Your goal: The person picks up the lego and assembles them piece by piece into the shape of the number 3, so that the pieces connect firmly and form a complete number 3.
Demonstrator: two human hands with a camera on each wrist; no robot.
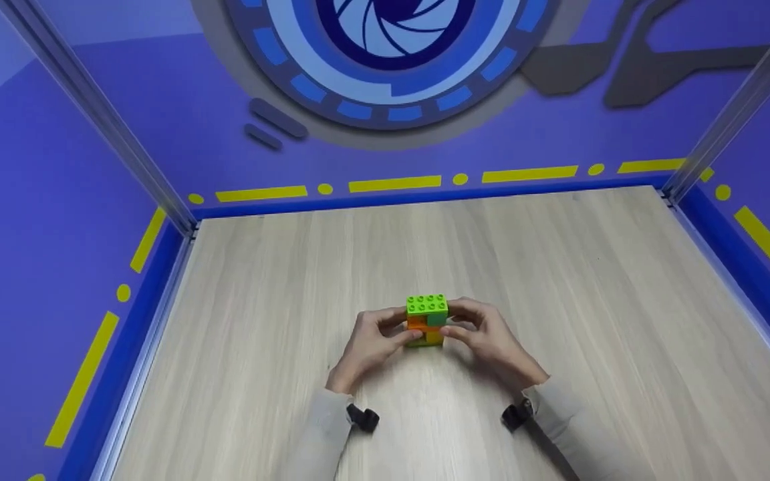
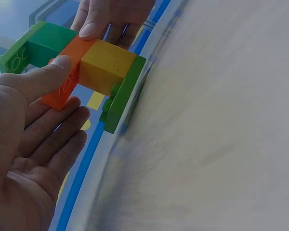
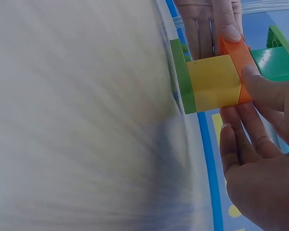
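Both hands hold one small stack of toy building blocks (image 1: 434, 336) at the middle front of the table. A light green studded block (image 1: 427, 304) tops it. Below that come a darker green block (image 2: 53, 44), an orange block (image 2: 62, 98) and a yellow block (image 3: 214, 83). A thin green piece (image 3: 184, 79) forms the bottom, close to the tabletop. My left hand (image 1: 371, 344) pinches the orange block from the left, thumb on its near side and fingers behind. From the right, my right hand (image 1: 492, 337) grips the same block, thumb in front.
The pale wooden table (image 1: 278, 300) spreads around the hands. Blue-purple printed walls (image 1: 178, 120) stand at its back and sides, with metal posts (image 1: 101, 113) at the corners. A small black device (image 1: 363, 418) sits on the left wrist, another (image 1: 516, 415) on the right.
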